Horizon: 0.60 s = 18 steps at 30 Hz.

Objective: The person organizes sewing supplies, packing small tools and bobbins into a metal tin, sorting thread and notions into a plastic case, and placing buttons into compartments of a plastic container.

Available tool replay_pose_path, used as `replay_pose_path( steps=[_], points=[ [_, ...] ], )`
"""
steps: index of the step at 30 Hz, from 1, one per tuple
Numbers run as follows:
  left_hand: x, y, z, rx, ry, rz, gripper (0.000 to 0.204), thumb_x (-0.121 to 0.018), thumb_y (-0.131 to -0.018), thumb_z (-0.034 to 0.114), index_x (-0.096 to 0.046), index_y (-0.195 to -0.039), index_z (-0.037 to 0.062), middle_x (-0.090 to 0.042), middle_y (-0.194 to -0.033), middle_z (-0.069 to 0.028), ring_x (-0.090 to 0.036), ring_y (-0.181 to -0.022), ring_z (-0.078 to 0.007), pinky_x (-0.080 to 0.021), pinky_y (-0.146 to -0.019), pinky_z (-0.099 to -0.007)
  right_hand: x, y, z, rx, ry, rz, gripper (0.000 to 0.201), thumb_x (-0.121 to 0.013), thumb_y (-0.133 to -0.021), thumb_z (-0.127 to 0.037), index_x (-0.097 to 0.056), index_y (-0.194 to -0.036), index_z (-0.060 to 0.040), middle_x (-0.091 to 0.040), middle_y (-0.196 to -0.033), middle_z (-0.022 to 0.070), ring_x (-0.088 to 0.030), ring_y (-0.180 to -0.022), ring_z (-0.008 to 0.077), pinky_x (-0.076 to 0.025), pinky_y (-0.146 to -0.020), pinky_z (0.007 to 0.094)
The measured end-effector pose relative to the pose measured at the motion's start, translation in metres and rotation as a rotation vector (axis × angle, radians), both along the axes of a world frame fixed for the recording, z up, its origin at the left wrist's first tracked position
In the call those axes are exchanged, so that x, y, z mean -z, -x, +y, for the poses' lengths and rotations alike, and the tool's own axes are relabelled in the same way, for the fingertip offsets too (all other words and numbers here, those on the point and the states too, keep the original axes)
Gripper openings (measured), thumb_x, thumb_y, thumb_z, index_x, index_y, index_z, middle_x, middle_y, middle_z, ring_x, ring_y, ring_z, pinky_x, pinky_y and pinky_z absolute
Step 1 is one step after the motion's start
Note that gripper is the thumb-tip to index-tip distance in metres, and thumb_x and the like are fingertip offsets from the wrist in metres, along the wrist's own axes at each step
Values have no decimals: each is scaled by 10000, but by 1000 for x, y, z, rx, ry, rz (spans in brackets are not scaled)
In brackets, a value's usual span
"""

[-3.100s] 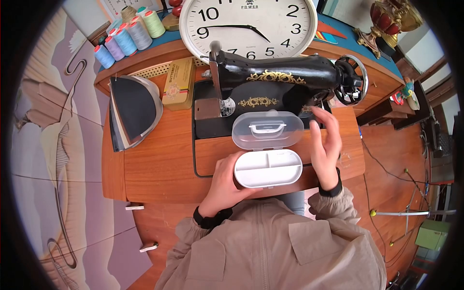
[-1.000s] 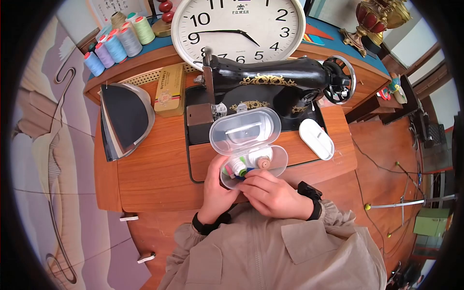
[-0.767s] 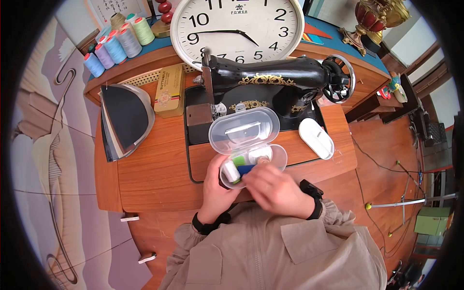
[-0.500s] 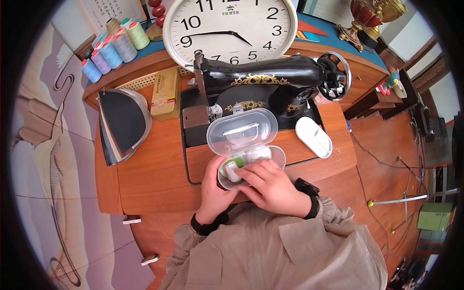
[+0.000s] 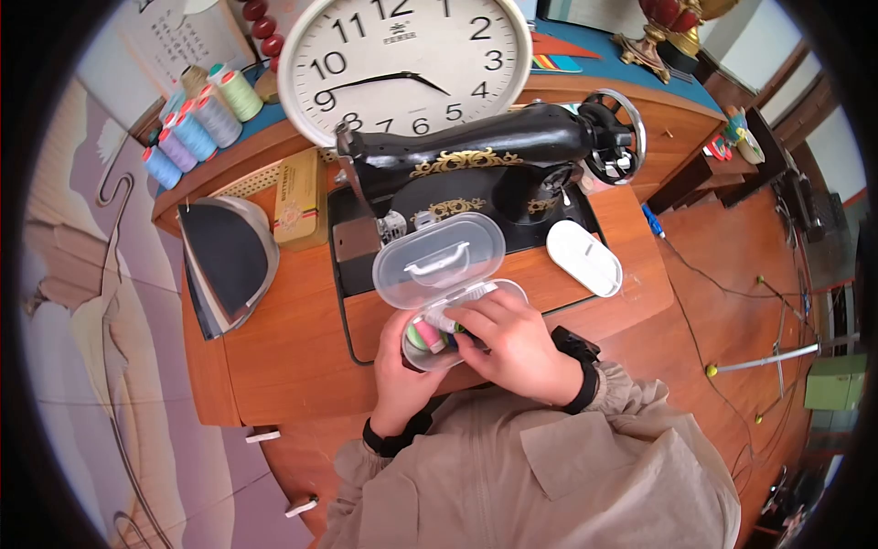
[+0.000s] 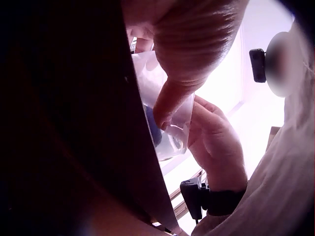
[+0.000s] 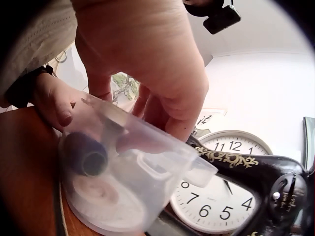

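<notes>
A clear plastic box [image 5: 427,360] with its lid [image 5: 442,259] tipped back stands at the table's front. My left hand [image 5: 402,377] holds it by the left side, thumb against the near wall in the left wrist view. The fingers of my right hand [image 5: 523,355] reach in over the rim and pinch a white thread spool [image 5: 440,317]. A pink spool [image 5: 428,335] and a green one [image 5: 415,336] lie beside it. Through the wall, the right wrist view shows a dark blue spool [image 7: 86,153]; my right hand hides the rest of the contents from above.
Behind the box stands a black sewing machine [image 5: 476,146], with a large clock [image 5: 402,64] at its back. A white divided tray [image 5: 585,259] lies at right. A yellow tin [image 5: 300,201] and dark fabric pieces [image 5: 229,252] sit at left, thread cones [image 5: 215,119] behind.
The white tray, in the box at first, now lies to its right. My right hand has moved into the box. The white spool has been shifted and the pink one shows again.
</notes>
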<state>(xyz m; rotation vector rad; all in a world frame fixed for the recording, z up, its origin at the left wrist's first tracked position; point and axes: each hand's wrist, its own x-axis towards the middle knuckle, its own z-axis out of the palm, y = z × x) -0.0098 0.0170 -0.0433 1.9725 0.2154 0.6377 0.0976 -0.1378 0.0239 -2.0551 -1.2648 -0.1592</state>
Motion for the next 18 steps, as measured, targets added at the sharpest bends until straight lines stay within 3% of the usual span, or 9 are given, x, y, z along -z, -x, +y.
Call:
replay_pose_path(
  steps=[2, 4, 6, 8, 12, 14, 18],
  points=[
    [-5, -1, -3, 24, 48, 12, 834, -934, -696, 150, -474, -1384, 45, -599, -1320, -128, -600, -1211, -241, -494, -1018, -377, 0, -9, -7, -32, -46, -81, 382, -720, -750, -49, -692, -1130, -49, -679, -1036, 119, -642, -932, 306, -524, -866, 419],
    [-6, -2, -4, 42, 98, 24, 853, -944, -685, 147, -471, -1386, 44, -600, -1304, -127, -600, -1206, -233, -498, -1014, -373, -6, -12, -17, -3, -13, -119, 377, -706, -757, -2, -694, -1131, -49, -673, -1096, 118, -642, -944, 303, -535, -844, 402],
    [-5, -4, -2, 50, 150, 13, 848, -928, -695, 101, -456, -1396, 32, -586, -1313, -128, -596, -1209, -229, -495, -1023, -369, -10, -14, -26, 28, -122, -17, 331, -717, -768, 10, -723, -1092, -53, -696, -1116, 117, -654, -890, 300, -551, -778, 392],
    [-6, -3, 2, 58, 141, 34, 849, -916, -706, 85, -441, -1407, 24, -571, -1330, -126, -586, -1221, -227, -490, -1032, -369, -15, -24, -44, 126, -164, -48, 157, -710, -789, -10, -680, -940, -35, -696, -1028, 99, -648, -859, 299, -542, -750, 381],
    [-1, 0, 5, 96, 269, 80, 861, -886, -729, 45, -399, -1438, 8, -530, -1371, -118, -551, -1267, -223, -465, -1070, -370, 5, -55, -77, 494, 59, -185, 154, -752, -792, -79, -682, -918, -26, -669, -899, 127, -633, -846, 340, -529, -746, 437],
    [0, -2, 4, 85, 280, 50, 842, -881, -740, 52, -409, -1436, 17, -562, -1338, -123, -576, -1239, -217, -495, -1031, -363, 28, -61, -94, 570, 184, -124, 163, -761, -795, -106, -684, -918, -32, -661, -893, 125, -636, -865, 342, -527, -754, 442],
    [-7, -4, 0, 79, 354, 51, 835, -875, -754, 62, -401, -1441, 24, -589, -1317, -129, -602, -1213, -209, -528, -990, -351, 44, -61, -106, 537, 221, -109, 95, -729, -816, -63, -681, -897, -45, -651, -867, 104, -643, -820, 314, -530, -708, 421]
  ],
)
